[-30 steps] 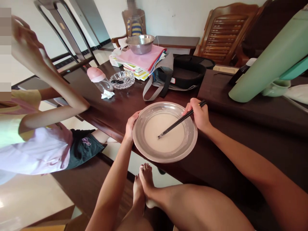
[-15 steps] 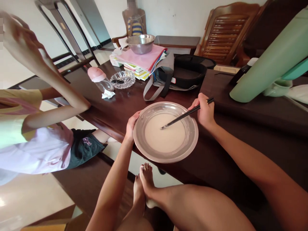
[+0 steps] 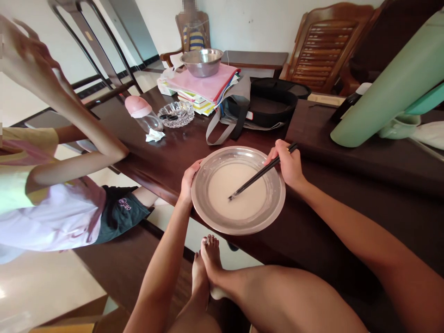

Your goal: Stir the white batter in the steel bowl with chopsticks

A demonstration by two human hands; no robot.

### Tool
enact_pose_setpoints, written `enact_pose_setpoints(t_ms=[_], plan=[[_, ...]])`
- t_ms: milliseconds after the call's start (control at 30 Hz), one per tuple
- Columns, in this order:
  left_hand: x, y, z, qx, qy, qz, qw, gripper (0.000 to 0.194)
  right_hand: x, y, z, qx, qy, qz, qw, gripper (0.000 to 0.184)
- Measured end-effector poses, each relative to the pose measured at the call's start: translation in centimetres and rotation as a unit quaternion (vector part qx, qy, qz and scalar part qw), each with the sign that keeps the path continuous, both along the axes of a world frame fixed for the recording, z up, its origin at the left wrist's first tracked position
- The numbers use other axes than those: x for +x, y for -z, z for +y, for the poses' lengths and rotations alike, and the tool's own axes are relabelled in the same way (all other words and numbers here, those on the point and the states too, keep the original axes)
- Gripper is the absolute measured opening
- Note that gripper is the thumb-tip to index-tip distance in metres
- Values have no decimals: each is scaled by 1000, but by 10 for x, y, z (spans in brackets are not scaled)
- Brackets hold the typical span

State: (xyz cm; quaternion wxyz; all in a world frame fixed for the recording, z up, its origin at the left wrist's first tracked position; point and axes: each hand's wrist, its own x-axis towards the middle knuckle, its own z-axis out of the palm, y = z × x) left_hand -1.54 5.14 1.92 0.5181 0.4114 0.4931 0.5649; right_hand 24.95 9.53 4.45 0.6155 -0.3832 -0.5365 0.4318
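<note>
A wide metal bowl (image 3: 203, 215) stands at the table's front edge with a pale, milky batter (image 3: 222, 185) in it. My left hand (image 3: 190, 179) grips the bowl's left rim; some of its fingers are hidden under or behind the rim. Dark chopsticks (image 3: 256, 176) are held in my closed right hand (image 3: 288, 163), above the bowl's right rim. Their tips dip into the batter near its middle, and the chopsticks slant up to the right.
Beyond the bowl lie a grey and black bag (image 3: 267, 108), a glass ashtray (image 3: 176, 114), a pink-capped bottle (image 3: 142, 111) and stacked books under another metal bowl (image 3: 201, 64). A green cylinder (image 3: 378, 92) leans at right. One person's elbow (image 3: 120, 150) rests at left; another sits behind.
My right hand has shifted slightly left and nearer to me. The chopstick tips have moved through the batter toward me and a little left. My left hand keeps its hold on the bowl.
</note>
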Motion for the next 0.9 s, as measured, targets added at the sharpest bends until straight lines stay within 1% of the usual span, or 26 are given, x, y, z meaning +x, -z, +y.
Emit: enact_pose_setpoints(t_ms=[67,167,200,267,333,367,433,500,533,567,700,767,833,900], plan=[[0,1,0,0,2,0,1000,37,0,0,1,11,12,-8,1000,47],[-1,1,1,3,4,4,1000,36,3,2,4,23,61,19,998,48],[0,1,0,4,3,2,1000,36,3,2,5,22,63,29,997,49],[0,0,0,2,0,-1,1000,35,2,1,3,10,36,31,999,49],[1,-1,0,-1,-6,1,1000,35,1,0,1,2,4,9,1000,48],[1,-1,0,-2,-7,2,1000,35,0,0,0,1,0,-4,1000,47],[1,-2,0,-1,-3,1,1000,36,1,-1,0,9,23,-8,1000,46],[1,-2,0,0,2,-3,1000,35,2,-1,2,14,54,10,998,48],[1,-2,0,-1,1,-2,1000,35,3,0,3,14,59,20,998,49],[1,-2,0,-1,-2,1,1000,35,3,0,3,11,54,25,998,50],[2,-2,-1,-5,-10,8,1000,35,0,1,0,7,-7,-6,1000,48],[2,-2,-1,-5,-7,3,1000,36,1,2,2,23,7,-4,1000,46],[2,-2,0,-2,-3,-2,1000,36,3,3,4,34,43,16,998,45],[1,-2,0,-1,-1,-5,1000,36,4,3,5,23,54,31,998,47]])
